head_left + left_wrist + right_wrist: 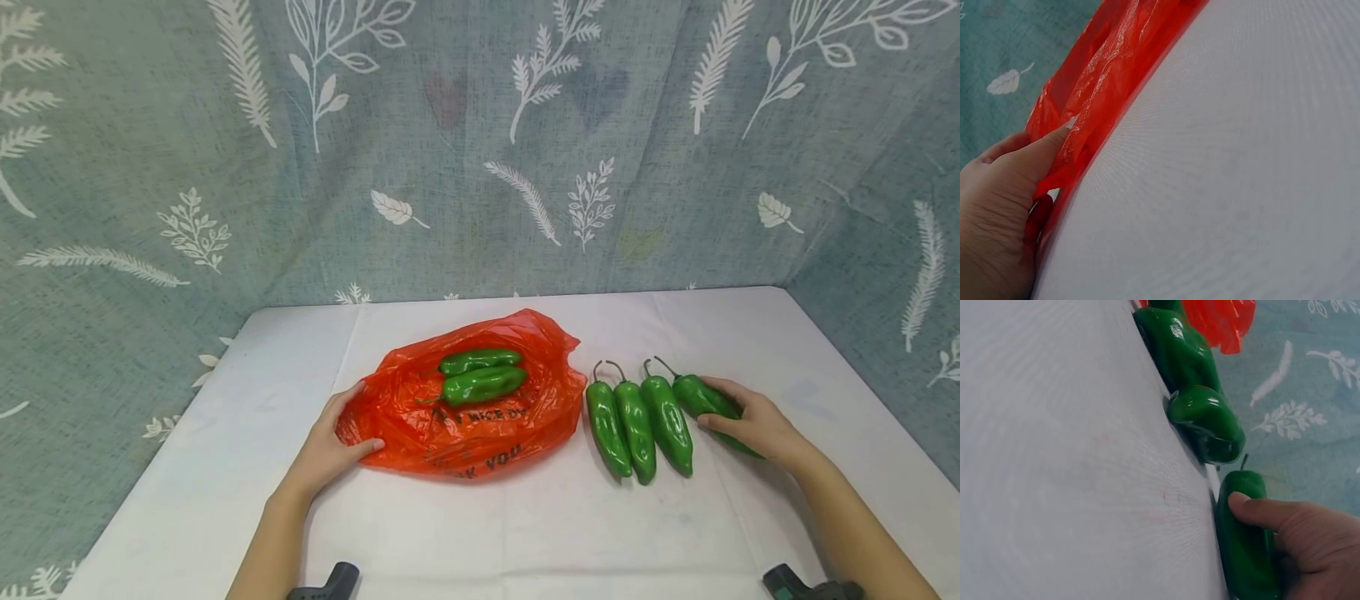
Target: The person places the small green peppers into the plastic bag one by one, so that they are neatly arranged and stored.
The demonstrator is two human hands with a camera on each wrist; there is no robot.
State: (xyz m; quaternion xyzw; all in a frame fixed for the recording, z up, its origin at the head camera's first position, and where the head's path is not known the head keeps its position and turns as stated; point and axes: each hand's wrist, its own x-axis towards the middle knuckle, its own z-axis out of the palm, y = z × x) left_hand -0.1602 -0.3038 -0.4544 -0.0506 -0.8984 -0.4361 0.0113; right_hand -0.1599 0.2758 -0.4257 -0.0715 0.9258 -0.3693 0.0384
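Observation:
My left hand [330, 442] holds the left end of a red plastic bag [551, 425], and its thumb presses on the film in the left wrist view. Two green peppers [483, 385] lie side by side on the bag's red film; whether a layer covers part of them I cannot tell. At the right, my right hand [757, 421] grips a green pepper [701, 396] that lies on the table, thumb on its near side and fingers over the far side. Three more green peppers [637, 417] lie in a row between that pepper and the bag, stems pointing away.
A white cloth covers the table [570, 533]. Behind it hangs a grey-green curtain [465, 183] with white leaf prints. Dark device parts [813, 583] show by the wrists at the bottom edge of the head view.

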